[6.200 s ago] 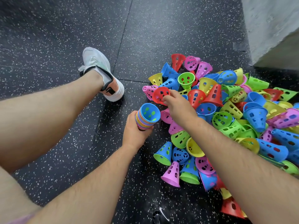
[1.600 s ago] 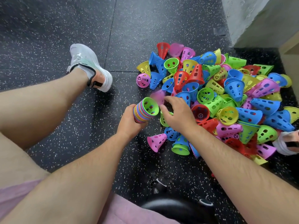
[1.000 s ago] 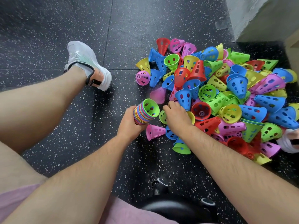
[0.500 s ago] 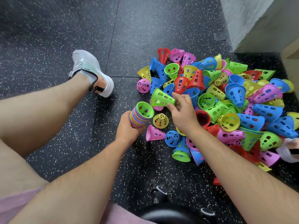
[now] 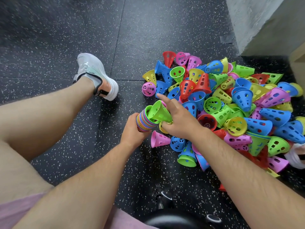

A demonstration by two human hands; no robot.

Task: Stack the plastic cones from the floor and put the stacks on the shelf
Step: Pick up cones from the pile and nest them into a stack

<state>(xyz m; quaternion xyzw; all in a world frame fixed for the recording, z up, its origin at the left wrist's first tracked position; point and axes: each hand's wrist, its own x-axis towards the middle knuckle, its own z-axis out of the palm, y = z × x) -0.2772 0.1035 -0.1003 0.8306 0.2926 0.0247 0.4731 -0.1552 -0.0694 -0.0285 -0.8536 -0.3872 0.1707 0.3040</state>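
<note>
Now the right hand [image 5: 179,119] pinches a green cone [image 5: 160,112] just right of the stack [image 5: 143,123], at its open mouth. The left hand [image 5: 132,131] grips the stack, tipped toward the cone.

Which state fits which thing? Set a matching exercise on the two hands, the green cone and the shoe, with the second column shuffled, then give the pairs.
1 left hand
2 right hand
3 green cone
4 shoe

A tip in the mouth of the stack
B on the floor, left of the pile
C grips the stack
D holds the green cone, index finger straight

Pairs: 1-C, 2-D, 3-A, 4-B
</note>
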